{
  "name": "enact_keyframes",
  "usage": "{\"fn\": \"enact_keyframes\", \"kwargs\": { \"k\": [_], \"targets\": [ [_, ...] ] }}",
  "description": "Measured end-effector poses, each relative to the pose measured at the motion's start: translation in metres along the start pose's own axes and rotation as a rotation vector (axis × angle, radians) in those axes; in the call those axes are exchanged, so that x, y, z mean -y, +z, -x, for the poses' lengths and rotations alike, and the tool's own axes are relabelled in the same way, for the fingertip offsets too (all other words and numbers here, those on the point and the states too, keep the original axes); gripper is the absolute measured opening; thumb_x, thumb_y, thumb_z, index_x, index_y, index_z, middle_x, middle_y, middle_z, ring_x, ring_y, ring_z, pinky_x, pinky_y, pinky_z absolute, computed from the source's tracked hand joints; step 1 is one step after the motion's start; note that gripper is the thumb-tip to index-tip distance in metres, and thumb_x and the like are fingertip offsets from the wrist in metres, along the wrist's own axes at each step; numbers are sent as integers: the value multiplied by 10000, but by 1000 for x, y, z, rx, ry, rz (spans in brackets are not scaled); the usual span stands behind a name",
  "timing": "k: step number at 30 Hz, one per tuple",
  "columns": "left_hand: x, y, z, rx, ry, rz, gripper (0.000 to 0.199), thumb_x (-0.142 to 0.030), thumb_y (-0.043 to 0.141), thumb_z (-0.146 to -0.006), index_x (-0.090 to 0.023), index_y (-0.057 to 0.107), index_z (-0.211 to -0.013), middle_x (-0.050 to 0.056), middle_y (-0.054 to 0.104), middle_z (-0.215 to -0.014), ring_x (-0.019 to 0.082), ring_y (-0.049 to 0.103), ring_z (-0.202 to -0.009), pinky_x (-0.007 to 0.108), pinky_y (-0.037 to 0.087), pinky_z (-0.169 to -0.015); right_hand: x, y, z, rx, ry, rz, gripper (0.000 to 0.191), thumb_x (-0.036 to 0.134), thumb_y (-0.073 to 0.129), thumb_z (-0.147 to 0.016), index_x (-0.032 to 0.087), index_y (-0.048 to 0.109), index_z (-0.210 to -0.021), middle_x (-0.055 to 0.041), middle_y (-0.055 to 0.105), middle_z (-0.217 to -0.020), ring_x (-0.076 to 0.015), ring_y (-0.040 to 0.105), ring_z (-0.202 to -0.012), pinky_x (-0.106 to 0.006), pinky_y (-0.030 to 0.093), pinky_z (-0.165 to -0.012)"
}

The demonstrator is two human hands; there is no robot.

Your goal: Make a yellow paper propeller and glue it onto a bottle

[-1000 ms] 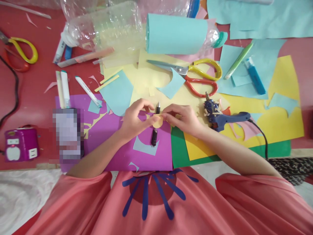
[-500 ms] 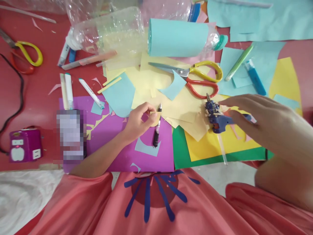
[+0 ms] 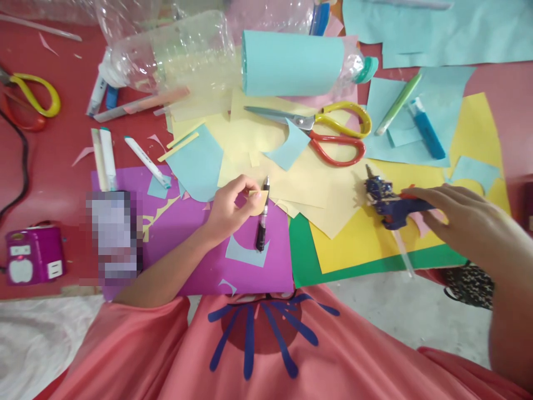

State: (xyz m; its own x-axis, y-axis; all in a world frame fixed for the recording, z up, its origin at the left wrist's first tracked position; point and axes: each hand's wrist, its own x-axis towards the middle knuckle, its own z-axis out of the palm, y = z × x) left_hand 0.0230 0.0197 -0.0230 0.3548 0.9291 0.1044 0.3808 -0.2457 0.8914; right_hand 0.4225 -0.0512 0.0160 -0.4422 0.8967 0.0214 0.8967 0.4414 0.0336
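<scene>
My left hand (image 3: pixel 235 208) pinches a small yellow paper piece (image 3: pixel 259 203) between thumb and fingertips, above the purple sheet (image 3: pixel 200 266). Right beside that piece lies a black and silver pen (image 3: pixel 262 222), partly over a light blue paper scrap (image 3: pixel 239 253). My right hand (image 3: pixel 462 214) has its thumb and fingers around the handle end of a dark blue hot glue gun (image 3: pixel 387 203). The gun's nozzle points away to the upper left, and a clear glue stick (image 3: pixel 403 253) sticks out of its back. Yellow and green sheets lie beneath it.
Large scissors (image 3: pixel 333 130) lie on cream paper in the middle. Behind them rests a bottle wrapped in light blue paper (image 3: pixel 291 64), with clear plastic bottles (image 3: pixel 179 53) alongside. Markers (image 3: pixel 147 161), a phone (image 3: pixel 114 236) and a purple box (image 3: pixel 35 255) are at left.
My right hand and the glue gun have moved right together, and the glue stick now slants more. My left hand keeps its pinch on the yellow paper. The whole view has shifted slightly.
</scene>
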Motion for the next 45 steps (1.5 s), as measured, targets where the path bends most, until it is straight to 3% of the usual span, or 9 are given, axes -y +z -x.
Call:
{"fn": "enact_keyframes", "kwargs": {
  "k": [8, 12, 17, 22, 27, 30, 34, 38, 45],
  "targets": [
    [-1, 1, -1, 7, -44, -4, 152, -305, 520, -895, -224, 506, -767, -17, 612, -728, 109, 554, -660, 237, 444, -600, -75, 21, 21, -9, -90, 57, 354, 297, 355, -984, 215, 603, -1223, -127, 763, -985, -263, 709, -873, -364, 587, -782],
    [3, -5, -5, -79, -42, -74, 179, -299, 496, -913, -231, 487, -747, -8, 615, -736, 125, 572, -694, 252, 439, -592, -85, 15, 21, 52, -55, 78, 411, 340, 314, -991, 237, 622, -1242, -124, 748, -1128, -295, 704, -977, -435, 568, -860],
    [20, -18, -15, -199, 47, -220, 232, -311, 539, -909, -240, 425, -720, 23, 609, -856, 177, 614, -874, 332, 517, -806, -29, -7, -12, -133, 101, 214, 321, 324, 352, -1007, 212, 632, -895, -143, 746, -920, -322, 708, -889, -457, 567, -773],
    [29, -23, -17, -302, -16, -351, 133, -224, 606, -872, -270, 541, -979, 90, 619, -1236, 265, 555, -1225, 466, 469, -1034, 57, -8, -70, -320, -131, -148, 138, 179, 506, -1007, 229, 601, -921, -69, 744, -838, -205, 708, -795, -325, 581, -758],
    [21, -11, -10, -33, 327, -483, 172, -301, 508, -955, -272, 649, -1049, 64, 675, -1074, 223, 635, -1000, 403, 505, -893, 109, 11, -110, -298, -300, -344, 226, 189, 469, -1030, 192, 607, -851, -56, 694, -751, -186, 654, -698, -313, 549, -660],
    [14, -1, -4, 174, 473, -554, 244, -377, 498, -979, -238, 691, -1035, 59, 666, -936, 199, 624, -826, 344, 477, -733, 123, 21, -125, -286, -251, -331, 312, 222, 441, -1041, 195, 614, -783, -56, 679, -719, -176, 613, -631, -321, 501, -611],
    [7, 5, 0, 256, 363, -698, 223, -315, 544, -936, -196, 687, -1059, 63, 654, -872, 225, 623, -810, 351, 439, -715, 132, 34, -138, -347, -196, -447, 265, 263, 491, -1025, 209, 621, -800, -78, 726, -840, -212, 672, -764, -360, 535, -699],
    [6, 1, -2, 252, 263, -756, 254, -146, 513, -879, -185, 673, -1073, 71, 651, -855, 248, 637, -841, 368, 435, -751, 133, 47, -142, -348, -170, -607, 165, 226, 499, -1004, 211, 651, -1068, -120, 738, -1127, -262, 690, -1051, -449, 556, -905],
    [24, -23, -15, 53, -2, -833, 267, -97, 510, -845, -232, 651, -1028, 93, 627, -948, 300, 624, -901, 421, 451, -793, 128, 59, -137, -218, -195, -578, 459, 464, 596, -963, 182, 593, -1324, -187, 650, -1375, -349, 595, -1302, -568, 503, -1072]
  ]
}}
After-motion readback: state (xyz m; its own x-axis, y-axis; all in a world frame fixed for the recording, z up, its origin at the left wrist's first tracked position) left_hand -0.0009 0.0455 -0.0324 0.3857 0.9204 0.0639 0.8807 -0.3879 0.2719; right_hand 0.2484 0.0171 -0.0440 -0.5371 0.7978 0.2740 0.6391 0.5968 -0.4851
